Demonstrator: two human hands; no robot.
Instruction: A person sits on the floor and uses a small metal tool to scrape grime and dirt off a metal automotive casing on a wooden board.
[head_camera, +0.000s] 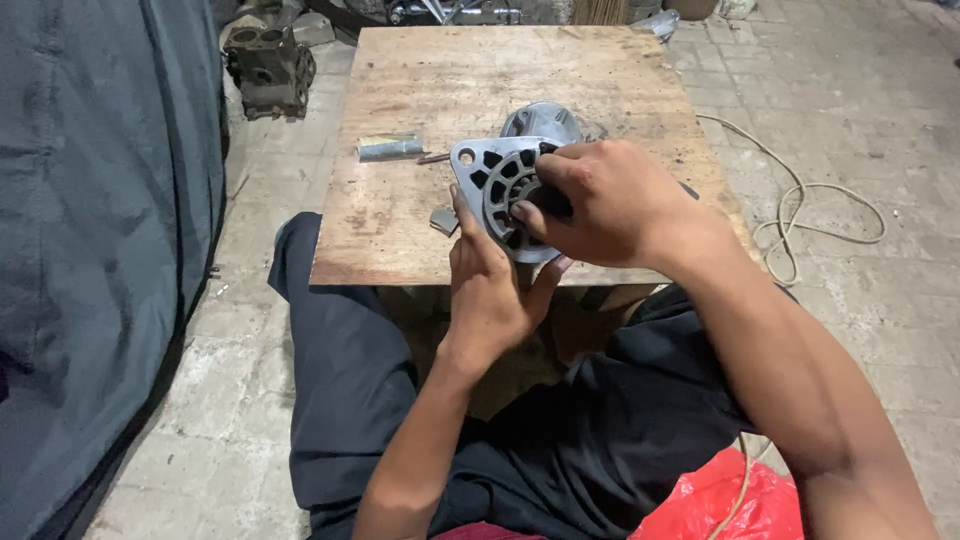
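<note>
Hands meet on a grey metal end cover (497, 185) at the near edge of the low wooden table (420, 80), directly ahead of the seated person. The left hand (490, 280) comes up from below, its thumb laid along the cover's left rim and its fingers curled under the bottom edge, propping the plate tilted with its slotted round face turned up toward the camera. The right hand (600, 205) reaches in from the right and lies over the cover's centre, fingers closed there; what they pinch is hidden. The cover's flat face runs across the person's front, its corner lug with a hole pointing up and left. Behind it sits a rounded metal housing (540, 122); a short metal cylinder (390, 148) lies well to the left.
</note>
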